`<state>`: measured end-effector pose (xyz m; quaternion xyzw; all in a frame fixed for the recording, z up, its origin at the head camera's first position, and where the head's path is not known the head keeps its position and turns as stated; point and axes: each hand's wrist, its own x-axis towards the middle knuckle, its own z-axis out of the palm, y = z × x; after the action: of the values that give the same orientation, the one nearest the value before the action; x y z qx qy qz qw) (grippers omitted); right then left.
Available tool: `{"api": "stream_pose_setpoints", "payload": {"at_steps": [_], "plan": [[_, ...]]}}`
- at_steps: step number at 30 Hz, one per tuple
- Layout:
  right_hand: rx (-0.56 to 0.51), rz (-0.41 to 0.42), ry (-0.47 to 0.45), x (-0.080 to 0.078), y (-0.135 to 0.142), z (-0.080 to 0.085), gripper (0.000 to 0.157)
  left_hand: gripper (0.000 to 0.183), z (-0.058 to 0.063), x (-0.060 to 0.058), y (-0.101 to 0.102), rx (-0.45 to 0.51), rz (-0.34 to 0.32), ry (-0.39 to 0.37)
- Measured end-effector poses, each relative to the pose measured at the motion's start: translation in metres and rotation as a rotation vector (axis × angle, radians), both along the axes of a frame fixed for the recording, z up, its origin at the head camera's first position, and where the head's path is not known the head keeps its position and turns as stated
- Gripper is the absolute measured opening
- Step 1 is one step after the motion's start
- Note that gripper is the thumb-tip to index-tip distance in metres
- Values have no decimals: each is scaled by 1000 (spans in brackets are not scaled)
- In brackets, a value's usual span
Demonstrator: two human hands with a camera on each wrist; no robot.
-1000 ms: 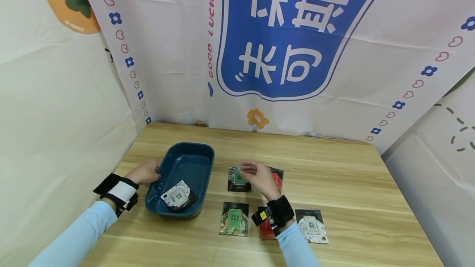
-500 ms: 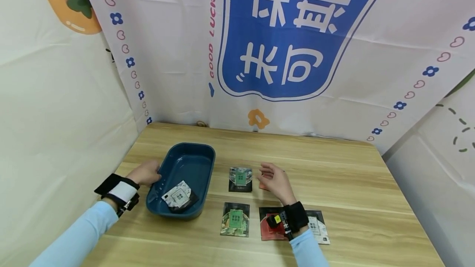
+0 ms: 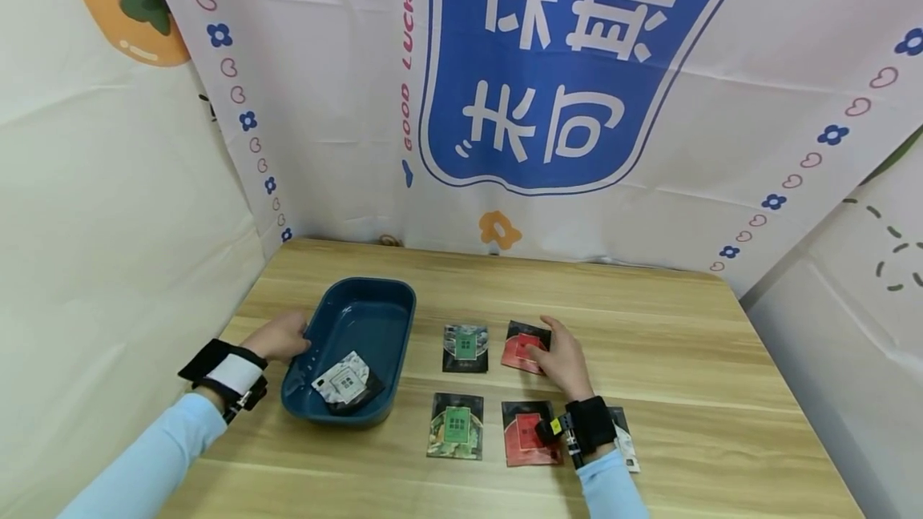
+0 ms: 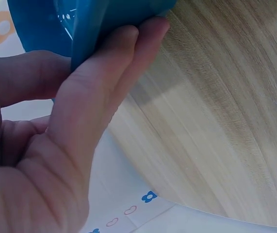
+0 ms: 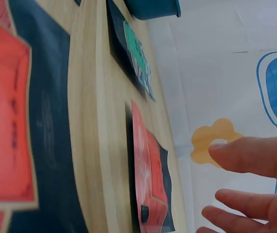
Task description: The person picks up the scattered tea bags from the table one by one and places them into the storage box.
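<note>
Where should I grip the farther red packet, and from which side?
Probably pinch the farther red packet by its right edge, coming from the right: it is thin and lies nearly flat on the table, and the right hand is on that side.

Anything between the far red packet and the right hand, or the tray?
Nothing visible separates the right hand from the far red packet; between that packet and the blue tray lies the far green-labelled packet.
</note>
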<state>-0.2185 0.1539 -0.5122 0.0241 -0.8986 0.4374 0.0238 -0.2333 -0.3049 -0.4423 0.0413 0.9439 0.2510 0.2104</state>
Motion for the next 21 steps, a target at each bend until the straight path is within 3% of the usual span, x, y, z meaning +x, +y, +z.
{"api": "stream_pose_setpoints", "payload": {"at_steps": [11,21], "plan": [[127,-28,-31,-10,0,-13,70,7,-1,-1,0,-5,13,2],[205,-67,-39,-13,-3,-15,60,6,-1,-1,1,-6,18,0]]}}
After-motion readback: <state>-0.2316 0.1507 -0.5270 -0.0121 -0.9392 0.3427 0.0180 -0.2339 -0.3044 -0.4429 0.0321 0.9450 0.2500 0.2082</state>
